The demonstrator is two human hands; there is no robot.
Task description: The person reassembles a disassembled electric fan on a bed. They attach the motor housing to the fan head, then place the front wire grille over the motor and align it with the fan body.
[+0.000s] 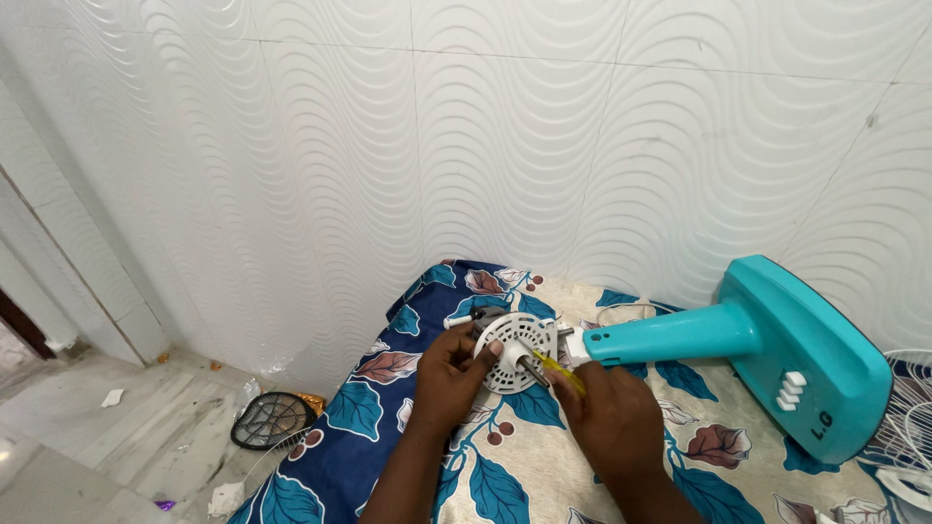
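Note:
A teal table fan stand (767, 349) lies on its side on a floral bedsheet (505, 466). At the end of its neck sits a round white slotted motor housing (519, 351). My left hand (449, 374) grips the left rim of that housing. My right hand (607, 412) holds a screwdriver with a yellow handle (561, 373), its metal tip pointed at the centre of the housing. The fan's base with several white buttons (791, 390) faces right.
A wavy white tiled wall rises close behind the bed. A white wire fan guard (908, 427) lies at the right edge. On the floor to the left are a dark round racket-shaped thing (272, 419) and scraps of paper (113, 397).

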